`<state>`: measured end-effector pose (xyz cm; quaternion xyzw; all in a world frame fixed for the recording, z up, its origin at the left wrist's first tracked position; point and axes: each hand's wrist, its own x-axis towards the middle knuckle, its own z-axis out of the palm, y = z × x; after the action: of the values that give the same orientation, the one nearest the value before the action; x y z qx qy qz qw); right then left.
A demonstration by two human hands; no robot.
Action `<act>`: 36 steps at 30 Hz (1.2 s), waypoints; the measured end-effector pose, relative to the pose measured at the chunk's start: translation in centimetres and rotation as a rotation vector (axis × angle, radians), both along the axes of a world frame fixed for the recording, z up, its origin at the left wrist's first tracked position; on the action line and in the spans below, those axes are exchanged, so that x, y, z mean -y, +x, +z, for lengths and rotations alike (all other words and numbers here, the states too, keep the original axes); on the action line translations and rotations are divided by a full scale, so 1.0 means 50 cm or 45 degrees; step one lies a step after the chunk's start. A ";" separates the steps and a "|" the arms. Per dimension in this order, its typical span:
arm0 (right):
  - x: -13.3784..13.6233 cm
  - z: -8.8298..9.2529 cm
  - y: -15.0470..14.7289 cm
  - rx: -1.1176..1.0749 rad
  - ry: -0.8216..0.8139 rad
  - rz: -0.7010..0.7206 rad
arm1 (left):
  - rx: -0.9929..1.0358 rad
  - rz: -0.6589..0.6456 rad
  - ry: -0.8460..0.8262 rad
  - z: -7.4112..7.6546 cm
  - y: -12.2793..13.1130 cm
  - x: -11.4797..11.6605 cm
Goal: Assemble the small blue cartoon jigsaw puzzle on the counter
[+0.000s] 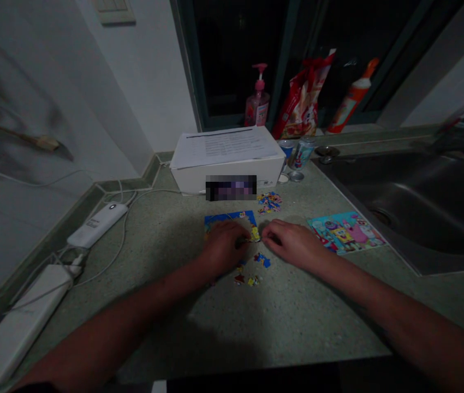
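"Head view: how do the hands sit?"

"The left hand (224, 248) bends over the jigsaw (249, 216), a thin, flat panel with a blue printed back edge, near the middle of the desk (297, 316). The right hand (291, 240) is just off the panel's right side, thumb and forefinger close together."

"Is either one gripping a piece?"

"I can't tell. Both have their fingers curled inward, and the dim light blurs the tips."

"And the loose bits?"

"A knobbly little heap of pieces (269, 202) lies toward the desk's back edge, by the near right corner of a smooth white carton (191, 180). A few blue pieces (262, 260) sit closer to the front edge."

"Anything along the sides?"

"On the right, a thin rectangular picture sheet (355, 232), beside the dull metal sink (432, 262). By the left edge, a long white bar-shaped block (15, 333) with thin cables. The desk is grey-green and finely speckled, like stone."
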<state>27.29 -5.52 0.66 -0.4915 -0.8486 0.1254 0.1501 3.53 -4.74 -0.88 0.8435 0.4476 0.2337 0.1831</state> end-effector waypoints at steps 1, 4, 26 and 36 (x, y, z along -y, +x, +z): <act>0.000 -0.001 0.000 -0.004 0.000 0.005 | 0.005 0.001 0.005 -0.002 0.001 -0.001; -0.002 -0.002 -0.001 -0.022 0.001 0.024 | 0.018 -0.003 0.021 -0.006 0.002 -0.002; -0.002 -0.010 0.000 0.055 0.060 0.085 | -0.113 -0.068 0.052 0.006 0.010 0.007; -0.002 -0.015 -0.001 0.044 0.081 0.079 | -0.103 -0.083 0.087 0.002 0.009 0.007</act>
<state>27.22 -5.42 -0.11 -0.4622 -0.8694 0.0944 0.1472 3.97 -5.08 -0.79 0.8721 0.4188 0.2085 0.1434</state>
